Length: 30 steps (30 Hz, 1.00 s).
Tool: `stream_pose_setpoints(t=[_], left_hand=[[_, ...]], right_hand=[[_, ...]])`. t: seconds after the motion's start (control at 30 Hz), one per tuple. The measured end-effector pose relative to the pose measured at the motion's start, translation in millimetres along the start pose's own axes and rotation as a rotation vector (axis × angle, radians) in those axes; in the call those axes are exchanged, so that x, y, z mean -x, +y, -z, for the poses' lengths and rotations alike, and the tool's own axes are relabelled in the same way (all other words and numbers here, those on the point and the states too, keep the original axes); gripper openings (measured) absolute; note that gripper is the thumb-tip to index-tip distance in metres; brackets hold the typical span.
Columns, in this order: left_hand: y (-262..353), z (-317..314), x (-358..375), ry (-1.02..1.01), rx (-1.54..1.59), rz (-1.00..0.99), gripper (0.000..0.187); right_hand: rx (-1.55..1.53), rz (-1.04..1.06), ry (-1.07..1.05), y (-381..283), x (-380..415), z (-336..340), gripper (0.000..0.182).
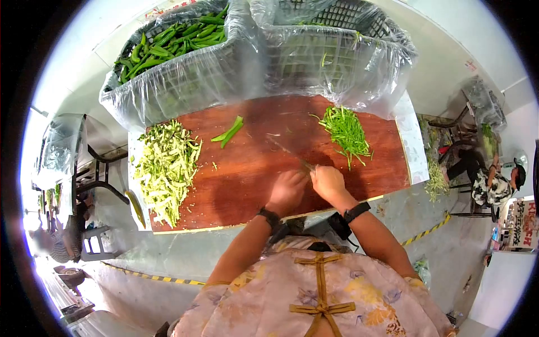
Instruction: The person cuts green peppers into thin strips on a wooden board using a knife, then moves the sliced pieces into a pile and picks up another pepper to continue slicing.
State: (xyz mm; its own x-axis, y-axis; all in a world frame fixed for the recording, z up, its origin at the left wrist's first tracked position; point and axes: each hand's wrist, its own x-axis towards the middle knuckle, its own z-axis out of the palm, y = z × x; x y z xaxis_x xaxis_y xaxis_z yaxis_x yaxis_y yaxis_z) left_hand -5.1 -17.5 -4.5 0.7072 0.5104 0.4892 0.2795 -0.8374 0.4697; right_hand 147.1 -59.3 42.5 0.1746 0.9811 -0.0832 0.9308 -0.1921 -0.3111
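Note:
My right hand (328, 182) is closed around the handle of a knife (291, 150), whose thin blade points up and to the left over the wooden board (252, 168). Close beside it, my left hand (289, 188) is low over the board, smeared by motion, so its fingers and anything in them do not show clearly. Farther up the board lie pieces of green pepper (229, 133). A heap of thin green strips (345, 133) sits to the right of my hands. On the left spreads a larger pile of pale, chopped pepper insides (165, 171).
Behind the board stand two plastic-lined crates: the left crate (185, 92) holds whole green peppers (174, 42), the right crate (337, 62) a few green bits. A long yellow-green pepper (135, 208) lies by the board's left edge. A seated person (494, 182) is at far right.

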Motion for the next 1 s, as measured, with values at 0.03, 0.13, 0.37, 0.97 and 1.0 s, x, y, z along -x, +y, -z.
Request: stream_pose_setpoints(t=[0.03,0.13,0.37,0.97,1.0], left_hand=[[1,-1,0,0.036,0.0,0.0,0.026],[2,-2,2,0.036,-0.018,0.032,0.026],[3,3,1,-0.036,-0.035,0.024,0.026],[0,1,0,-0.03,-0.008,0.028,0.029],[1,0,1,0.01,-0.006,0.027,0.028]], right_hand=[[-0.021,-0.004,0.027,2,-3,3,0.025],[-0.019,-0.056,0.013,12,8,9,0.026],[0.006,-0.027,-0.074,19,63,21,0.023],[0.019,0.019,0.065,8,15,-4,0.023],[0.019,0.015,0.069,10,18,-2,0.023]])
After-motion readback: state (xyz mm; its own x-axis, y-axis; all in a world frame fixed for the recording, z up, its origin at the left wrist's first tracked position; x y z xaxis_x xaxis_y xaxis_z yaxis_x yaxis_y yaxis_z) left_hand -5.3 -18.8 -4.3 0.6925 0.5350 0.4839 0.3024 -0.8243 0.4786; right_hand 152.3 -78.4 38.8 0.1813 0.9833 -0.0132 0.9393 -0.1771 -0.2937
